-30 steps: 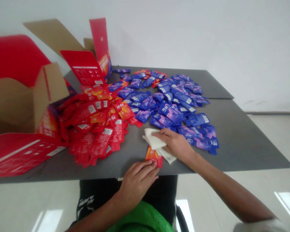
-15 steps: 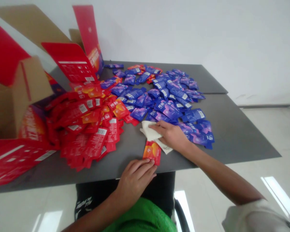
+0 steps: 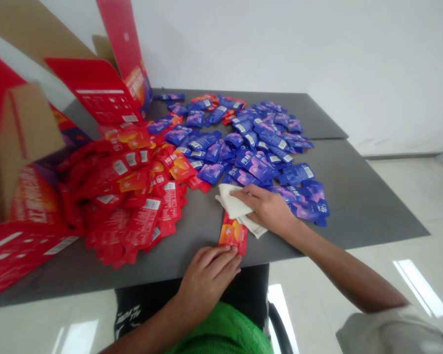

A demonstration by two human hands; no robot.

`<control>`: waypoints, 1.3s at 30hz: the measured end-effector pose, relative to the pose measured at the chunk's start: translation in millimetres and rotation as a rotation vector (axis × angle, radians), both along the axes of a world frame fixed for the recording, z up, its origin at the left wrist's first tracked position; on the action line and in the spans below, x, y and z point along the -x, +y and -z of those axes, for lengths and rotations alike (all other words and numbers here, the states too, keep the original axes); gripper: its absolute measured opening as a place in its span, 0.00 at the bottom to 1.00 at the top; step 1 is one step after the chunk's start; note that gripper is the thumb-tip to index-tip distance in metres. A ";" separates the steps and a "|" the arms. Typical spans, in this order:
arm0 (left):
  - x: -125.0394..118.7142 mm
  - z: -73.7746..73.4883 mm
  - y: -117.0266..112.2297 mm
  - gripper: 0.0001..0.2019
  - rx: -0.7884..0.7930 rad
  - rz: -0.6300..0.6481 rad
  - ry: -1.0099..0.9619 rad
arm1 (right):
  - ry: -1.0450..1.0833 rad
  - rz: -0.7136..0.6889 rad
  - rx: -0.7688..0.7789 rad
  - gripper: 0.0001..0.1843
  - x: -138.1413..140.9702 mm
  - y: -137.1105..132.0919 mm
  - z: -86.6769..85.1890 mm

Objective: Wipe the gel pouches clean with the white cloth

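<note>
Pinching folded cloth (image 3: 232, 203), right hand (image 3: 271, 209) is covering red sachet's (image 3: 232, 234) far end; left hand (image 3: 208, 275), unclenched, is pinning near end. Open carton (image 3: 42, 196) is standing toward left edge of worktop (image 3: 362, 206).

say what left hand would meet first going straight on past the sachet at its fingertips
Probably the near corner of the white cloth, beyond the red-orange sachet the left hand touches; exact depth is unclear.

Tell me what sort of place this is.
Probably an indoor workroom for handling packaged goods, judging by the heaped red packets and blue packets on a gray table, and the open printed cartons beside them.
</note>
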State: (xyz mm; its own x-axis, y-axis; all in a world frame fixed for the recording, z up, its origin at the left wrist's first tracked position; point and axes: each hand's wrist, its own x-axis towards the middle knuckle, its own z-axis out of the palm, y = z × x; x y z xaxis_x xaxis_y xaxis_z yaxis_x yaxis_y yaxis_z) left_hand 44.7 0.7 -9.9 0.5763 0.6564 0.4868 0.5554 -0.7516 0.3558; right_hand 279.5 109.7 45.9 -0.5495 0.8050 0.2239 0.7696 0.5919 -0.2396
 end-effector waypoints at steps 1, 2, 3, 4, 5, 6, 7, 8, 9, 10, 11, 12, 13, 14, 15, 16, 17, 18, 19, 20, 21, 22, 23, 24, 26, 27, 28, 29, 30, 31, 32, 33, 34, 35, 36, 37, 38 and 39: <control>0.5 0.5 -0.1 0.12 0.001 0.001 0.003 | 0.020 -0.028 -0.013 0.29 0.7 -6.8 -2.2; 1.2 1.1 -0.4 0.11 0.002 0.007 0.008 | 0.046 -0.074 -0.015 0.29 2.3 -16.9 -3.6; 2.1 1.6 -0.8 0.10 -0.001 0.014 0.013 | 0.068 -0.125 -0.006 0.29 4.6 -28.3 -4.2; 2.9 2.0 -1.2 0.08 -0.006 0.020 0.019 | 0.080 -0.174 0.017 0.28 7.2 -38.9 -3.7; 3.6 2.0 -1.6 0.06 -0.009 0.022 0.023 | 0.085 -0.213 0.050 0.26 9.6 -46.6 -2.4; 4.1 1.8 -1.7 0.06 -0.007 0.021 0.029 | 0.087 -0.232 0.087 0.24 11.3 -50.1 -0.4; 4.3 1.2 -1.7 0.06 -0.001 0.018 0.032 | 0.090 -0.231 0.123 0.23 12.2 -48.6 2.0; 4.3 0.5 -1.5 0.08 0.008 0.019 0.035 | 0.094 -0.214 0.147 0.23 12.1 -42.4 4.4; 3.9 -0.2 -1.2 0.11 0.018 0.019 0.037 | 0.092 -0.179 0.157 0.25 10.9 -32.6 6.3; 3.4 -0.9 -0.9 0.13 0.026 0.022 0.037 | 0.080 -0.136 0.152 0.26 8.9 -20.9 7.4; 2.8 -1.2 -0.6 0.13 0.028 0.027 0.033 | 0.058 -0.092 0.134 0.27 6.5 -9.5 7.4; 2.2 -1.4 -0.3 0.13 0.028 0.029 0.030 | 0.031 -0.051 0.111 0.27 4.2 -0.3 6.2; 1.7 -1.2 -0.1 0.13 0.030 0.027 0.027 | 0.010 -0.023 0.085 0.27 2.5 5.1 3.9; 1.5 -0.8 -0.1 0.13 0.034 0.023 0.027 | 0.006 -0.011 0.060 0.27 1.7 5.5 1.0; 1.5 -0.3 -0.1 0.13 0.036 0.021 0.028 | 0.022 -0.020 0.040 0.28 2.0 1.1 -2.2; 1.8 0.3 -0.3 0.13 0.038 0.016 0.026 | 0.051 -0.050 0.028 0.29 3.2 -7.5 -5.1; 2.3 0.9 -0.4 0.12 0.033 0.010 0.019 | 0.088 -0.090 0.026 0.30 5.2 -18.8 -7.2; 2.9 1.3 -0.6 0.10 0.024 0.007 0.012 | 0.107 -0.142 0.040 0.29 7.7 -30.9 -8.3; 3.6 1.6 -0.7 0.07 0.013 0.007 0.004 | 0.110 -0.187 0.063 0.26 10.2 -41.6 -8.0; 4.1 1.6 -0.7 0.06 0.004 0.005 -0.001 | 0.105 -0.219 0.094 0.24 12.5 -49.3 -6.7; 4.4 1.4 -0.5 0.06 0.002 0.004 0.002 | 0.097 -0.234 0.130 0.23 14.3 -52.6 -4.4; 4.5 1.0 -0.3 0.06 0.006 0.007 0.012 | 0.095 -0.230 0.163 0.22 15.2 -51.2 -1.6; 4.4 0.5 0.1 0.07 0.014 0.013 0.027 | 0.098 -0.211 0.188 0.23 15.2 -45.3 1.3; 4.0 -0.1 0.5 0.09 0.026 0.017 0.040 | 0.100 -0.181 0.199 0.24 14.2 -35.8 3.8; 3.0 -1.1 1.2 0.12 0.039 0.023 0.051 | 0.074 -0.091 0.176 0.27 10.1 -13.3 6.4; 2.5 -1.5 1.4 0.13 0.042 0.022 0.052 | 0.047 -0.047 0.148 0.27 7.7 -4.0 6.0; 2.2 -1.7 1.5 0.13 0.044 0.016 0.050 | 0.020 -0.016 0.119 0.27 5.7 1.8 4.7; 2.1 -1.8 1.5 0.13 0.044 0.009 0.050 | 0.006 -0.001 0.091 0.28 4.4 2.9 2.5; 2.1 -1.8 1.5 0.13 0.040 0.009 0.050 | 0.014 -0.006 0.066 0.28 4.0 -0.9 0.0; 2.4 -1.7 1.4 0.12 0.036 0.007 0.045 | 0.040 -0.031 0.045 0.29 4.6 -9.0 -2.5; 2.8 -1.5 1.2 0.11 0.030 0.006 0.037 | 0.075 -0.071 0.029 0.28 6.0 -20.3 -4.4; 3.3 -1.2 0.9 0.09 0.021 0.008 0.024 | 0.110 -0.112 0.024 0.28 7.8 -32.9 -5.6; 3.8 -1.1 0.6 0.07 0.010 0.013 0.012 | 0.129 -0.154 0.034 0.26 9.8 -45.0 -5.6; 4.1 -1.1 0.3 0.06 0.003 0.016 0.003 | 0.141 -0.187 0.060 0.25 11.5 -54.6 -4.5; 4.1 -1.4 0.2 0.06 0.003 0.013 -0.003 | 0.150 -0.205 0.097 0.24 12.8 -60.2 -2.4; 3.9 -1.9 0.1 0.05 0.010 0.010 -0.006 | 0.160 -0.203 0.136 0.24 13.4 -61.0 0.3; 3.4 -2.6 0.1 0.05 0.023 0.011 -0.007 | 0.170 -0.185 0.166 0.24 13.1 -57.0 3.4; 2.7 -3.3 0.3 0.07 0.038 0.007 -0.012 | 0.178 -0.156 0.178 0.24 12.0 -49.0 6.3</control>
State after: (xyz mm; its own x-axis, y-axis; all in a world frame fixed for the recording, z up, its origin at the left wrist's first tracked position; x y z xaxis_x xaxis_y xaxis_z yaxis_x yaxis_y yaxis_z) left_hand 42.0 1.0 -6.5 0.5751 0.6707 0.4684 0.5456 -0.7411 0.3913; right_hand 267.5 60.7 39.6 -0.6346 0.7490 0.1903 0.6092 0.6364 -0.4732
